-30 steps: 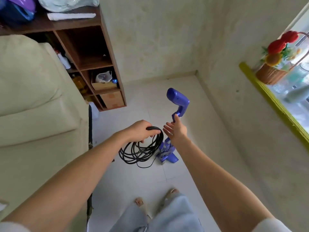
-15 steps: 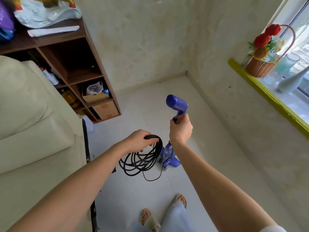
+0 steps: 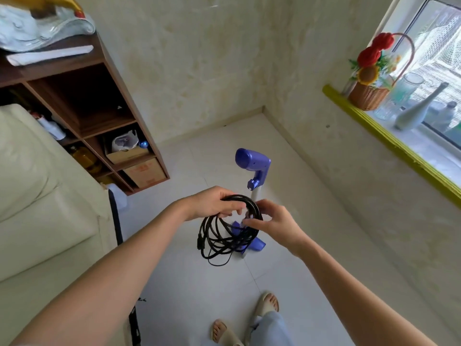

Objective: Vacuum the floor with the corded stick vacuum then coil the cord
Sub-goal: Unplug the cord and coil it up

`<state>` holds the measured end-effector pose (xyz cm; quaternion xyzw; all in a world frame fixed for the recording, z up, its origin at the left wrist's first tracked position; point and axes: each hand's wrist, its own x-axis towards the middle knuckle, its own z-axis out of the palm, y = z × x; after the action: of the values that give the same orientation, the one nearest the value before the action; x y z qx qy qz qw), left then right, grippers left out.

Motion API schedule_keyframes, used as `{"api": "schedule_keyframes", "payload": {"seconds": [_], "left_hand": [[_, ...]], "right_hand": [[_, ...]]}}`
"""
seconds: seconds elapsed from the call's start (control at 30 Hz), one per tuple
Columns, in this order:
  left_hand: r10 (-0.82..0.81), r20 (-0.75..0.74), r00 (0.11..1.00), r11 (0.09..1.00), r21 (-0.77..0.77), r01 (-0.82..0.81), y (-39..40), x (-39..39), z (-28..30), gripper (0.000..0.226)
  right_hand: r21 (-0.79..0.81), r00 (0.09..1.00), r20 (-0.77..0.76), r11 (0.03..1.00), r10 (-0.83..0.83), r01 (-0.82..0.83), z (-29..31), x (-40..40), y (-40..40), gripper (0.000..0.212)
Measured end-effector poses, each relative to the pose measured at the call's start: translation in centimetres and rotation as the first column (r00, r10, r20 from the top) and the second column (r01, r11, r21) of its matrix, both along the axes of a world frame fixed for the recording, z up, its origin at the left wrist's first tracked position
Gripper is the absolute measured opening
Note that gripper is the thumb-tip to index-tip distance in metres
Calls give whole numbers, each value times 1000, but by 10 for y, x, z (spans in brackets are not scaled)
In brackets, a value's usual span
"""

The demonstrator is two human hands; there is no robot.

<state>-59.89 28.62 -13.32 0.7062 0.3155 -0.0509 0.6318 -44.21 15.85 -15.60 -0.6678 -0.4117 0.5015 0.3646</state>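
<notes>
Fingers (image 3: 230,211) of both hands grasp the coiled cord (image 3: 224,236) — loosening could spill loops, or tip the free-standing vacuum (image 3: 253,166)

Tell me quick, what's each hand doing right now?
Left hand: gripping the top of the coiled black cord.
Right hand: fingers pinching the cord at the coil's right side.

Bright, soft daylight from the window (image 3: 434,78) at right, slightly overexposed there. Only faint shadows on the floor (image 3: 194,283). Strong wide-angle bending at edges; slight blur at top-left corner.
</notes>
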Motion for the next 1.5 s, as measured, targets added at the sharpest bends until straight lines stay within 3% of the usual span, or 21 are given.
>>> {"api": "schedule_keyframes", "payload": {"seconds": [0.17,0.3,0.53,0.7,0.77,0.9,0.97,1.03,1.07,1.13,1.2,1.27,1.37,1.43,1.5], "left_hand": [[57,152,987,995,-84,-45,21,11,-12,24],[140,184,973,968,-231,-96,45,15,-15,21],[113,188,976,990,66,-127,64,37,-24,25],[37,88,995,906,418,-70,62,49,-44,23],[97,115,989,898,419,-137,61,47,-50,25],[153,122,981,898,397,-190,60,44,-53,28],[154,71,985,785,597,-166,57,45,-60,27],[172,46,984,548,826,-134,50,49,-70,20],[205,52,977,482,864,-146,46,52,-73,14],[301,73,951,465,860,-213,37,57,-75,12],[353,-24,935,509,844,-171,29,62,-76,18],[354,-136,925,580,808,-103,19,61,-77,42],[445,-72,893,761,556,-334,-8,55,-71,82],[569,32,822,745,404,-531,-30,51,-55,87],[695,131,707,676,218,-704,-54,50,-33,80]], "right_hand": [[20,1000,-25,1000,2,-1,8,19,21,7],[60,1000,5,998,-11,11,17,33,35,19],[64,962,251,994,-104,90,4,34,53,23],[23,936,291,979,-198,200,-20,24,58,30],[25,944,259,979,-204,205,-24,22,58,29],[-20,991,-9,991,-131,131,-28,31,53,41],[-51,993,-70,995,-95,91,-30,34,49,46],[-69,994,-78,995,-77,72,-30,35,50,40],[-72,997,-42,995,-70,67,-29,36,52,36],[-68,995,65,995,-70,74,-30,36,59,34],[-70,984,168,994,-68,80,-30,36,62,34],[-79,962,270,994,-46,70,-27,38,61,33],[-130,935,349,991,65,-20,-17,47,57,32],[-209,929,330,973,168,-101,-8,60,53,37],[-226,918,359,970,169,-90,-2,79,53,44]]}}
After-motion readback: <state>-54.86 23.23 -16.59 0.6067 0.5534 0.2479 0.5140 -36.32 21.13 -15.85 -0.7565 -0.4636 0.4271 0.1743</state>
